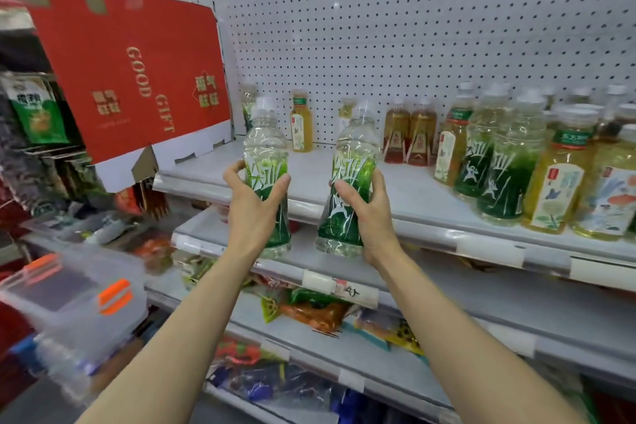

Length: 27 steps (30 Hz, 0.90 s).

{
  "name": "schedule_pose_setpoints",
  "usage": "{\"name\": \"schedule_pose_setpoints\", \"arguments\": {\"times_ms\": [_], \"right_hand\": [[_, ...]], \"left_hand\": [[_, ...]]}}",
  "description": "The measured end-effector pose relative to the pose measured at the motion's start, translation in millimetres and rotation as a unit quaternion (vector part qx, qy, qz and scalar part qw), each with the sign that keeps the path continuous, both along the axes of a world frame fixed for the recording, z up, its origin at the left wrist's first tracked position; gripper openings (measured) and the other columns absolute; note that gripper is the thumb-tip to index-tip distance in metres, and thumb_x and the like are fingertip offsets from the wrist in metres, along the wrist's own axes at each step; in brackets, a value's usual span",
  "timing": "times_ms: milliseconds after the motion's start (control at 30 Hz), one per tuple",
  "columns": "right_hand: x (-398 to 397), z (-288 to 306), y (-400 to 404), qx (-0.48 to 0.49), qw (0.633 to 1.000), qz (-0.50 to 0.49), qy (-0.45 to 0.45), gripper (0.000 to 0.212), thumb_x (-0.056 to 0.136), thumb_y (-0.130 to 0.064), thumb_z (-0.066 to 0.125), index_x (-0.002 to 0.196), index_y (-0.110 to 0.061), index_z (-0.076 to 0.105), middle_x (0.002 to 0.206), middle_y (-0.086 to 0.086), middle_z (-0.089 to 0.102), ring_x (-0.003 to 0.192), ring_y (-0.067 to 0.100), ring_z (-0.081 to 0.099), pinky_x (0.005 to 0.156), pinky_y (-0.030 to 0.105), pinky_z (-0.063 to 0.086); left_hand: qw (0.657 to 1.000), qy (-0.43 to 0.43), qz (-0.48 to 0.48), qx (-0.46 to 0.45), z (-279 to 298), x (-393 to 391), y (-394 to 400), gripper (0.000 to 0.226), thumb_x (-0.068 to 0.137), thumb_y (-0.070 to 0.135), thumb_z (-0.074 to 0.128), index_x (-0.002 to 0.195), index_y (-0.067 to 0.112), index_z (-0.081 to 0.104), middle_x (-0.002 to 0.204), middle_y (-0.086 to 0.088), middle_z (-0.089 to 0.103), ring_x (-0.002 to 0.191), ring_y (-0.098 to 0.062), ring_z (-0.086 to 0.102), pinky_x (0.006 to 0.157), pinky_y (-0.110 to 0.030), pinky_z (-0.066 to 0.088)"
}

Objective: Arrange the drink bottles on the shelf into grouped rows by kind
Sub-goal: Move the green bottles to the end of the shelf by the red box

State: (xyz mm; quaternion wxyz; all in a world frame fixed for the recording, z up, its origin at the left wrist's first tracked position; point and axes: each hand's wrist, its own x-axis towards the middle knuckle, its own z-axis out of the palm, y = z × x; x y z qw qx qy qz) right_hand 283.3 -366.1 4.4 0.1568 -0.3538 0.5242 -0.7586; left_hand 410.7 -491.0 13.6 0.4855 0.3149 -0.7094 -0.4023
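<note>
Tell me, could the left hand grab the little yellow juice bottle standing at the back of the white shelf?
Probably not yet. The left hand already grips a clear green-labelled bottle. The way to the little yellow juice bottle across the white shelf looks bare, though.

Both bare forearms reach forward and upward, side by side. The left hand point(253, 203) and right hand point(370, 217) each curl fingers point(347, 190) in a grip.
</note>
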Motion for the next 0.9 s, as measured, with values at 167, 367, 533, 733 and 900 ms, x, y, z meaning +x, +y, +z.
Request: {"name": "schedule_pose_setpoints", "arguments": {"times_ms": [167, 367, 533, 733, 900], "right_hand": [[-10.9, 7.2, -51.7, -0.002, 1.000, -0.009, 0.010, 0.072, 0.069, -0.043, 0.078, 0.131, -0.024, 0.046, 0.117, 0.002, 0.065, 0.106, 0.024, 0.065, 0.094, 0.053, 0.051], [-40.2, 12.9, -118.7, -0.020, 1.000, -0.002, 0.017, 0.060, 0.080, -0.028, 0.076, 0.132, -0.027, 0.046, 0.120, -0.001, 0.065, 0.107, 0.015, 0.065, 0.092, 0.039, 0.054], [-60.5, 18.1, -166.4, -0.007, 1.000, 0.001, 0.020, 0.061, 0.080, -0.030, 0.076, 0.132, -0.023, 0.044, 0.117, 0.000, 0.064, 0.104, 0.016, 0.065, 0.089, 0.036, 0.055], [-73.3, 23.1, -225.5, 0.018, 1.000, -0.012, 0.012, 0.068, 0.075, -0.029, 0.081, 0.128, -0.019, 0.041, 0.116, 0.011, 0.063, 0.096, 0.026, 0.069, 0.081, 0.046, 0.059], [-69.3, 21.2, -277.7, 0.020, 0.999, -0.047, 0.005, 0.068, 0.075, -0.023, 0.082, 0.127, -0.021, 0.039, 0.115, 0.008, 0.063, 0.094, 0.023, 0.070, 0.078, 0.041, 0.060]], "left_hand": [[1.000, 0.002, 0.009, -0.007, 3.3, -9.9, -49.7, 0.066, 0.088, 0.048, 0.067, 0.134, 0.027, 0.025, 0.108, 0.004, 0.060, 0.098, -0.024, 0.064, 0.090, -0.046, 0.052], [1.000, -0.004, 0.023, -0.019, 6.4, -33.1, -121.2, 0.067, 0.086, 0.053, 0.066, 0.133, 0.029, 0.025, 0.119, 0.001, 0.061, 0.101, -0.026, 0.064, 0.087, -0.045, 0.051], [0.999, 0.014, 0.021, -0.023, 15.6, -47.1, -170.8, 0.068, 0.085, 0.054, 0.067, 0.134, 0.027, 0.026, 0.121, 0.000, 0.061, 0.104, -0.023, 0.063, 0.091, -0.047, 0.051], [0.999, 0.012, 0.022, -0.036, 18.8, -59.3, -233.5, 0.068, 0.087, 0.052, 0.067, 0.134, 0.029, 0.024, 0.124, 0.002, 0.058, 0.101, -0.024, 0.063, 0.088, -0.046, 0.052], [0.999, 0.006, -0.013, -0.039, 18.3, -63.5, -294.9, 0.071, 0.087, 0.052, 0.066, 0.137, 0.029, 0.021, 0.132, 0.000, 0.055, 0.103, -0.024, 0.060, 0.089, -0.043, 0.050]]}}
